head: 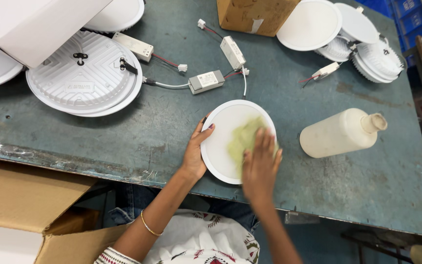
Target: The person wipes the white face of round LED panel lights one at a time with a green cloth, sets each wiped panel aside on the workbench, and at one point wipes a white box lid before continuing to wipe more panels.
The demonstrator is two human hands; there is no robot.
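Left hand (195, 155) reaching far from the near edge, thumb and fingers spread, fingertips curled. Right hand (260, 164) just right of it, palm down, fingers together, blurred. Both forearms bare; thin gold bangle on left wrist.

Small workshop or assembly bench for light fittings. Worn, scuffed grey-green metal table (123, 132) with many round white panel lights: one face up (230, 142), a large one face down showing ribbed back and clips (81, 73), a stack at far right (362, 44). Loose driver boxes with wires and plug connectors (207, 81) scattered about. Cardboard cartons (20, 200) beside the bench, blue crates (411, 14) behind, a plain plastic bottle (340, 133) lying on its side.
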